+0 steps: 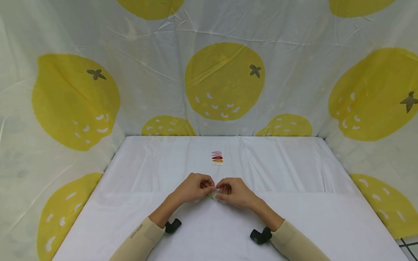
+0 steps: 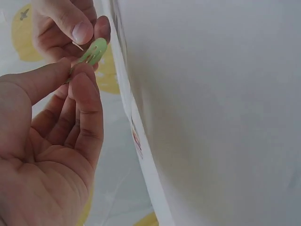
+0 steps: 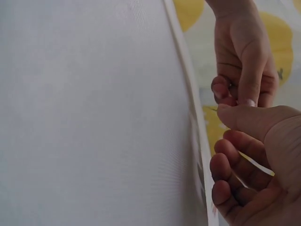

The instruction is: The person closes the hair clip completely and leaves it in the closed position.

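A light green snap hair clip (image 2: pixel 97 51) is held up at its narrow end between the thumb and index finger of my left hand (image 1: pixel 195 187). Its wide end points toward my right hand (image 1: pixel 237 193). That hand's fingers are loosely bent around the clip's far side, with thumb and index finger apart. One thin strip sticks out beside the clip, close to the right thumb in the left wrist view. From the right wrist, the clip is hidden behind the fingers. Whether the right fingertips touch it is hard to tell.
Farther back on the white-covered table (image 1: pixel 156 163) lies a short column of hair clips (image 1: pixel 217 158) in pink, red, orange and pale cream. A lemon-print cloth (image 1: pixel 225 81) rises behind the table and along both sides. Dark devices (image 1: pixel 261 236) sit at both wrists.
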A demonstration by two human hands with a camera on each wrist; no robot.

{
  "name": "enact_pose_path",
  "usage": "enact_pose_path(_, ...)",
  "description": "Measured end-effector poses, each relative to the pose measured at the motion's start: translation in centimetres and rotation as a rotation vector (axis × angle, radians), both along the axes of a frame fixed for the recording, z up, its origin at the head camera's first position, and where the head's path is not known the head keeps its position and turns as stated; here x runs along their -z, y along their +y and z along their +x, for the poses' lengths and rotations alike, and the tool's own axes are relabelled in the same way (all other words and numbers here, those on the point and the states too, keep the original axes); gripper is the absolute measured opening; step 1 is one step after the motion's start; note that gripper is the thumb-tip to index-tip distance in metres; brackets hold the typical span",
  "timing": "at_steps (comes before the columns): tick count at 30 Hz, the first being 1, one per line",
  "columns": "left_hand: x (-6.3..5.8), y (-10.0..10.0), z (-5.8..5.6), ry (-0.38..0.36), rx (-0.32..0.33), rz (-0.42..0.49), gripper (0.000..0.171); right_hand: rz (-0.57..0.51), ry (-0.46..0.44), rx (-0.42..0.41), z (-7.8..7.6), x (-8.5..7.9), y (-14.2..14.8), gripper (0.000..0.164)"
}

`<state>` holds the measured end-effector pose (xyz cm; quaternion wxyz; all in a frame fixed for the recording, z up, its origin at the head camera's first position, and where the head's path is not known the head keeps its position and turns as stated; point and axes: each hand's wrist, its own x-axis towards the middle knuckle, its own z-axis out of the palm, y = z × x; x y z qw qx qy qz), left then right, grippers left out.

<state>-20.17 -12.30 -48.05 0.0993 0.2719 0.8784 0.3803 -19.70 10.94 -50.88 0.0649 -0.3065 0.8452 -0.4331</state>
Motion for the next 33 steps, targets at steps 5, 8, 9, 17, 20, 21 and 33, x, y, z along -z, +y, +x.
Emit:
enact_pose_path(5,0.1,0.3,-0.3,-0.012,-0.005,0.051,0.005,-0.03,0.028,0.008,-0.2,-0.1,0.2,0.016)
enact_pose_path(8,0.1,0.5,-0.4,-0.032,-0.018,0.105,0.006,-0.042,0.056,0.016,-0.3,-0.2,0.3,0.015)
enact_pose_path(9,0.1,0.6,-0.5,-0.04,-0.024,0.118,0.006,-0.046,0.064,0.019,-0.4,-0.3,0.4,0.014)
enact_pose_path(17,0.1,1.0,-0.6,-0.069,-0.056,0.198,0.008,-0.035,0.094,0.081,-0.6,-0.4,0.5,0.009)
enact_pose_path(20,0.0,1.1,-0.6,-0.07,-0.054,0.23,0.008,-0.034,0.121,0.116,-0.7,-0.7,0.5,0.007)
enact_pose_path(21,-0.1,1.1,-0.6,-0.066,-0.057,0.234,0.008,-0.03,0.139,0.125,-0.8,-0.7,0.5,0.007)
enact_pose_path(33,-0.6,1.5,-1.1,0.135,-0.159,0.201,0.008,-0.062,0.268,0.195,-1.7,-1.6,1.3,0.008)
